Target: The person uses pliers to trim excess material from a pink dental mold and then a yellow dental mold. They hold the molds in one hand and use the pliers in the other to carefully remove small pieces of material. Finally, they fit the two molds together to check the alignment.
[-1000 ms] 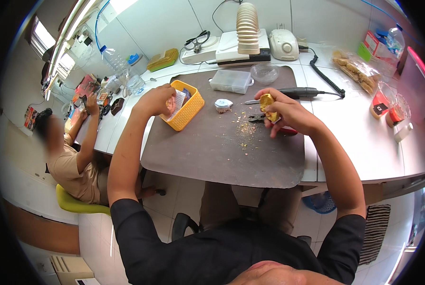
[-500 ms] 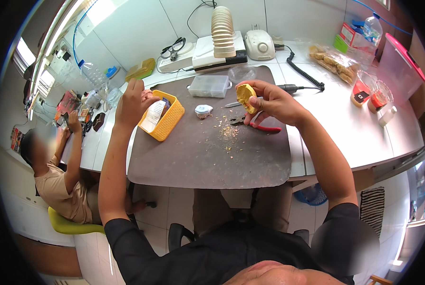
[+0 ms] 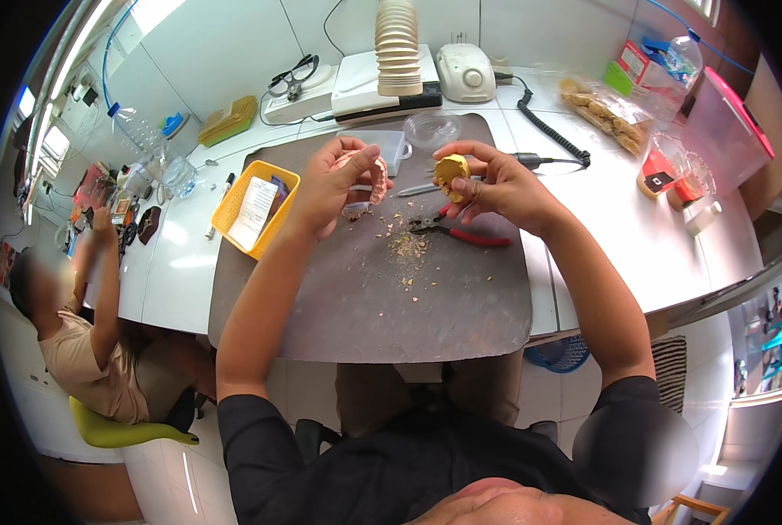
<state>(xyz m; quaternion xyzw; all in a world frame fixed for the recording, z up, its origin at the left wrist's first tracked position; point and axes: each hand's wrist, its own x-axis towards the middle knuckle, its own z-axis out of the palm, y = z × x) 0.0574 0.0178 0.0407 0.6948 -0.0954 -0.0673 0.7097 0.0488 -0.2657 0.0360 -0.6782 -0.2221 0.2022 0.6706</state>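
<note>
My left hand (image 3: 330, 184) is raised over the mat, its fingers closed round a pink denture-like arch (image 3: 378, 182). Opposite it, my right hand (image 3: 500, 191) pinches a yellow dental cast (image 3: 450, 170) between thumb and fingers. The two pieces face each other a short gap apart. Beneath my right hand lie pliers with red handles (image 3: 478, 238), jaws toward the left. Yellow and pale crumbs (image 3: 406, 249) are scattered on the dark mat (image 3: 365, 315). A small whitish piece (image 3: 354, 210) shows partly below my left hand.
A yellow basket (image 3: 260, 241) with a paper slip stands left of my left hand. Behind are a clear plastic box (image 3: 389, 144), a round clear lid (image 3: 432, 129), a ribbed hose (image 3: 398, 52) and a corded handpiece (image 3: 531, 161). A co-worker (image 3: 80, 337) sits at the left.
My left hand has moved right from above the basket to the middle, bringing the pink arch near the yellow cast. My right hand has turned the cast slightly. The view has shifted a little.
</note>
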